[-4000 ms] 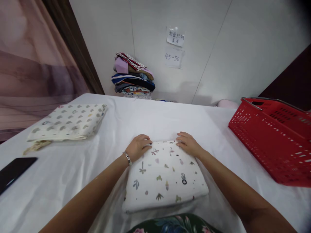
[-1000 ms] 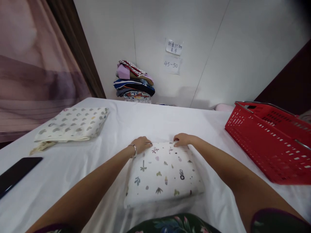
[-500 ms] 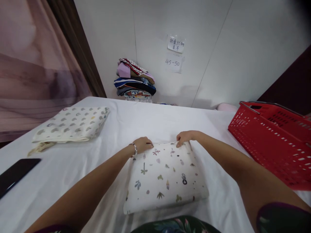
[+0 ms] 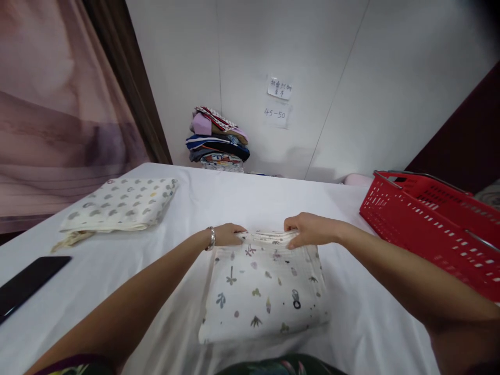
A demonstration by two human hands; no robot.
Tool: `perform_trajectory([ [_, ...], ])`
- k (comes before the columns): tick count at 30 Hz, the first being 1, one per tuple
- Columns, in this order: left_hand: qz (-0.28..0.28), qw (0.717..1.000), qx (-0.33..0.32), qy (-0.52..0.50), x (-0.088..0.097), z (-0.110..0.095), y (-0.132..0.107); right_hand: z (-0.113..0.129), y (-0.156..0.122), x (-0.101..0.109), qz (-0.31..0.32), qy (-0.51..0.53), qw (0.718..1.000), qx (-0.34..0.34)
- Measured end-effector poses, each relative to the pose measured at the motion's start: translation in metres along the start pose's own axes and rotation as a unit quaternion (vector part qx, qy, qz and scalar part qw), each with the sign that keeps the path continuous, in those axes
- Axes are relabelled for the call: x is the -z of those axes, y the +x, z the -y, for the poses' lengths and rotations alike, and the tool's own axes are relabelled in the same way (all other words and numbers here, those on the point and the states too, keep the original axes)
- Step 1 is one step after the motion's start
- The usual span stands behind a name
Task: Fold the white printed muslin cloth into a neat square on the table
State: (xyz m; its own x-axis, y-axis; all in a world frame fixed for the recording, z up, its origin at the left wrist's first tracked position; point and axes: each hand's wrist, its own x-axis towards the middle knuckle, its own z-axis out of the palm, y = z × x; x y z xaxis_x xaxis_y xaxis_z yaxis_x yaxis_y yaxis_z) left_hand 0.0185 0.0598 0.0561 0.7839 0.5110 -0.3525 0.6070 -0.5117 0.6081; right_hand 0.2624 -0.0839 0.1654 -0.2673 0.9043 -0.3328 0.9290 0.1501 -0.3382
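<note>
A folded white cloth (image 4: 261, 291) with small plant and shell prints lies on the white-covered table in front of me. My left hand (image 4: 228, 235), with a silver bracelet at the wrist, pinches the far edge near its left end. At the same edge, farther right, my right hand (image 4: 308, 230) has thumb and fingers closed on the cloth. Between the hands that edge is lifted a little, and several stacked layers show there. Parts of the fingertips are hidden in the fabric.
Left on the table (image 4: 250, 198) lies another folded cloth (image 4: 121, 205) with grey prints and a cream tie. A black phone-like slab (image 4: 31, 281) rests nearer me. A red basket (image 4: 425, 229) stands at the right. Behind the table rises a pile of folded fabrics (image 4: 219, 138).
The cloth's far edge has come up between my hands, showing its layers. My right hand has turned and taken a fuller grip. The view has shifted slightly.
</note>
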Motion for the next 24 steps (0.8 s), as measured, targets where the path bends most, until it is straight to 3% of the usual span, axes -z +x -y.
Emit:
perform_trajectory([
  [4,-0.054,0.998,-0.02,0.014,0.025,-0.027,-0.022,-0.001,-0.017,0.013,-0.019,0.005,1.0,-0.019],
  [7,-0.149,0.984,-0.055,0.076,0.06,-0.056,-0.049,-0.003,-0.028,0.036,-0.08,0.0,0.996,-0.039],
  [10,-0.294,0.93,-0.102,0.197,0.096,-0.091,-0.079,0.0,-0.041,0.064,-0.194,-0.036,0.98,-0.014],
  [13,-0.418,0.844,-0.15,0.301,0.105,-0.111,-0.096,0.001,-0.042,0.07,-0.34,-0.122,0.932,0.025],
  [15,-0.476,0.796,-0.158,0.338,0.087,-0.106,-0.093,-0.007,-0.031,0.048,-0.431,-0.184,0.882,0.048],
  [17,-0.49,0.777,-0.153,0.364,0.049,-0.085,-0.079,-0.022,-0.012,0.005,-0.475,-0.221,0.849,0.075],
  [19,-0.455,0.794,-0.144,0.376,0.0,-0.055,-0.062,-0.04,0.008,-0.052,-0.45,-0.232,0.859,0.082],
  [21,-0.397,0.829,-0.136,0.37,-0.048,-0.026,-0.048,-0.056,0.022,-0.107,-0.383,-0.229,0.891,0.076],
  [24,-0.371,0.86,-0.106,0.333,-0.096,-0.001,-0.041,-0.066,0.029,-0.158,-0.347,-0.202,0.913,0.069],
])
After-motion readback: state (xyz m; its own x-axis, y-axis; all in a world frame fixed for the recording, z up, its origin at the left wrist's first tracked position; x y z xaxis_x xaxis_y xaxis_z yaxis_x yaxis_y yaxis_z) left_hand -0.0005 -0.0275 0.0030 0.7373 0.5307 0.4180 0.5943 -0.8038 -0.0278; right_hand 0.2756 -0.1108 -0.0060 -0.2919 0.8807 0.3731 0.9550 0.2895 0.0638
